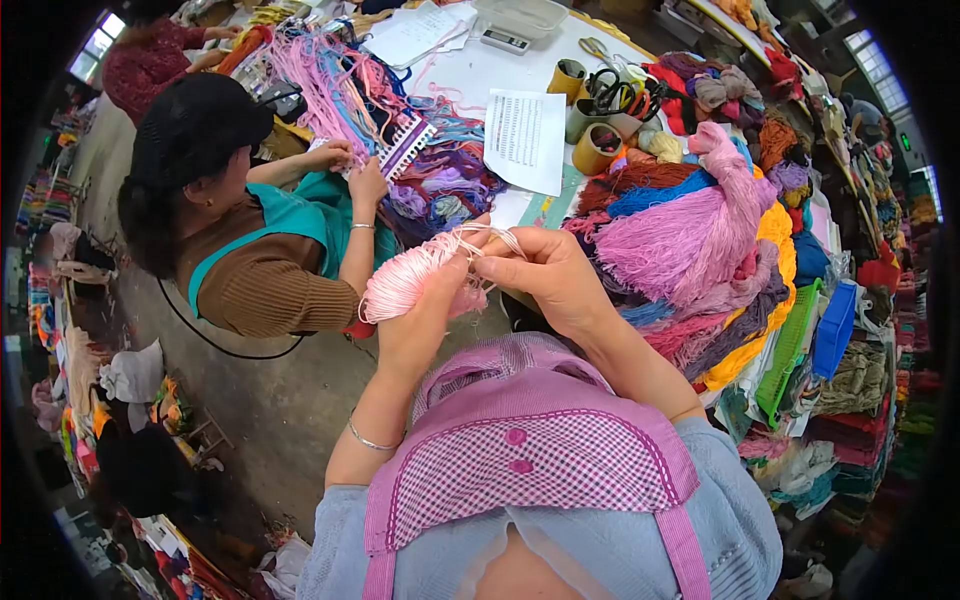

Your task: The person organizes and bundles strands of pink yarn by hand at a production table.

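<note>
A bundle of pale pink thread (412, 278) is gripped in my left hand (425, 320), in front of my chest and above the apron. My right hand (545, 275) pinches some strands at the bundle's upper right end, close to the left fingertips. Thin loops of the same thread stand up around the fingers of both hands. Part of the bundle is hidden behind my left thumb and palm.
The table ahead carries a printed sheet (525, 140), cardboard cones (597, 148), scissors and a digital scale (505, 40). Heaped skeins (670, 235) lie to the right, near a green basket (790, 350) and blue bin (835, 328). A co-worker (250, 220) handles strands at left.
</note>
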`<state>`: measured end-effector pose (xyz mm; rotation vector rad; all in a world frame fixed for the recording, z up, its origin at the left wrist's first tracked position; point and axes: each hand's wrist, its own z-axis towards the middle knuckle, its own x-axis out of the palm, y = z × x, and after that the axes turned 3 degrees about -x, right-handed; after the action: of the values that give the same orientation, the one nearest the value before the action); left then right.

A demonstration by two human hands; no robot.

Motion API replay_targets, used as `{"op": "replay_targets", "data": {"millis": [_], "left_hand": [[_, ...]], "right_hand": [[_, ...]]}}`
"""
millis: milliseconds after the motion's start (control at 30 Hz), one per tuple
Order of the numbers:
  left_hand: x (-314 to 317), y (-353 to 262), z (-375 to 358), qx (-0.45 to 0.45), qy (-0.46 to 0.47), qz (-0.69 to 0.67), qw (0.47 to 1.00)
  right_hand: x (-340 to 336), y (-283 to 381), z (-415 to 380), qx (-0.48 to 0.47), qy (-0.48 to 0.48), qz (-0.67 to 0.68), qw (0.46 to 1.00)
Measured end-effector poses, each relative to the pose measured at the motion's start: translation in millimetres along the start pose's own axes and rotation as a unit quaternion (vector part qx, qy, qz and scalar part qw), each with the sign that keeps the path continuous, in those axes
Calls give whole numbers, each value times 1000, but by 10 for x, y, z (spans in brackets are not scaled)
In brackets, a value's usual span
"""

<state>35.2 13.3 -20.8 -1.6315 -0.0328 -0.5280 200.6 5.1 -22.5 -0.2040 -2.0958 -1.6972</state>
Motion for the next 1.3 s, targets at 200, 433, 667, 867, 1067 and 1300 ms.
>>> {"op": "replay_targets", "data": {"millis": [200, 433, 667, 867, 1067, 1300], "left_hand": [[-61, 45, 3, -40, -50, -75, 995], [-51, 70, -15, 31, -56, 73, 995], [-114, 85, -34, -44, -83, -55, 994], [-138, 78, 15, -45, -58, -131, 989], [-5, -8, 29, -61, -23, -208, 976], [-2, -29, -35, -29, -2, -103, 994]], "right_hand": [[55, 24, -2, -32, -32, -63, 997], [70, -88, 44, -39, -49, -43, 997], [64, 34, -4, 1, -27, -35, 999], [39, -93, 101, -34, -46, 108, 993], [-49, -104, 98, 3, 16, -25, 1000], [-44, -213, 106, -33, 23, -77, 996]]}}
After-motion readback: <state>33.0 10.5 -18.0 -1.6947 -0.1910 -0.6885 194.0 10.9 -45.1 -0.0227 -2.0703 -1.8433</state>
